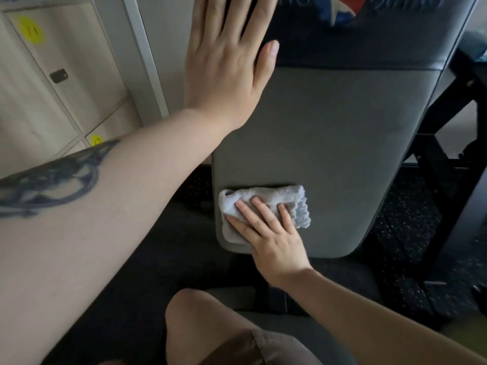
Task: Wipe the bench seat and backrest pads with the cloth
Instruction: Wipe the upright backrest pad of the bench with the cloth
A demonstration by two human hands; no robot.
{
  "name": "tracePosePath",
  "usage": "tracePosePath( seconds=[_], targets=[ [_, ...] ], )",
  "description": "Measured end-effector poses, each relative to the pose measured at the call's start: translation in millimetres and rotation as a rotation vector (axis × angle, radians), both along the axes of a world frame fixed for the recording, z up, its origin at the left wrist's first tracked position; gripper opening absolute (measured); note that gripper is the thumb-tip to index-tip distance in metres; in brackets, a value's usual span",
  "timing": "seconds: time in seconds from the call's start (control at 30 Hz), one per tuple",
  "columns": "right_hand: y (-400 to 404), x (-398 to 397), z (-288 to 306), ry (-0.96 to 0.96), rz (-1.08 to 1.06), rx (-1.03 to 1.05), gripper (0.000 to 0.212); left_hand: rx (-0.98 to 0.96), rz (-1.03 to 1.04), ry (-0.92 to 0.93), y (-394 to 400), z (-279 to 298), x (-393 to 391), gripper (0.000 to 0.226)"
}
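- Wiping the pad (329,143) w/ the cloth (263,206), R hand (271,233) on top of it, fingers straight and spread, pressing flat, not curled round it.
- Cloth sits bunched at the pad's lower L corner, partly over the edge; part of it sticks out past my fingertips to the right.
- L hand (226,64) open, palm flat on the pad's upper L side w/ fingers pointing up, holding nothing; looks like I'm bracing there.
- To do it well, imo: keep palm pressure even so cloth slides w/ my hand and doesn't roll up under it.
- Work in overlapping strokes across the width, then step up toward the seam and the dark upper section (355,48).
- Catch the rounded bottom edge and side edges, easy to miss.
- L hand covers a patch; shift it later and wipe there too.
- Can't tell which parts are already clean; no visible wet marks.
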State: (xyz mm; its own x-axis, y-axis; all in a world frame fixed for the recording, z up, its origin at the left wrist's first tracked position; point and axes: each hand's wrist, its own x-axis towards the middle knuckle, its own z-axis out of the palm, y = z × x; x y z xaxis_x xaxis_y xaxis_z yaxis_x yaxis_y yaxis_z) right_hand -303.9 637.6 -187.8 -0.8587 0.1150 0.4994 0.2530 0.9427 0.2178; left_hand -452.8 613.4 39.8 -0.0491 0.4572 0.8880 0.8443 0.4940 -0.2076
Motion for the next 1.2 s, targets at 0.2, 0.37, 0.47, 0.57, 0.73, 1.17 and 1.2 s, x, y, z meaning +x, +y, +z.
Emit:
tracePosePath(
  seconds=[0.2,0.37,0.47,0.57,0.73,1.17,1.2],
  targets=[
    [20,20,-21,-0.214,0.105,0.149,0.079,0.061,0.001,-0.114,4,-13,12,0.052],
    [43,42,28,0.259,-0.104,-0.036,0.072,0.131,-0.014,-0.153,8,-26,12,0.052],
    [24,22,32,0.394,-0.177,-0.22,0.069,0.13,-0.038,-0.17,9,-25,10,0.054],
    [15,31,-20,0.023,-0.08,-0.067,0.075,0.126,-0.063,-0.174,5,-24,7,0.055],
    [53,91,-62,-0.204,-0.072,0.103,0.071,0.126,-0.058,-0.155,5,-26,7,0.055],
    [22,45,-21,0.207,-0.152,-0.203,0.067,0.138,-0.082,-0.159,6,-24,6,0.053],
    [24,58,-41,0.053,-0.1,-0.085,0.066,0.14,-0.102,-0.15,5,-22,7,0.052]
  ],
)
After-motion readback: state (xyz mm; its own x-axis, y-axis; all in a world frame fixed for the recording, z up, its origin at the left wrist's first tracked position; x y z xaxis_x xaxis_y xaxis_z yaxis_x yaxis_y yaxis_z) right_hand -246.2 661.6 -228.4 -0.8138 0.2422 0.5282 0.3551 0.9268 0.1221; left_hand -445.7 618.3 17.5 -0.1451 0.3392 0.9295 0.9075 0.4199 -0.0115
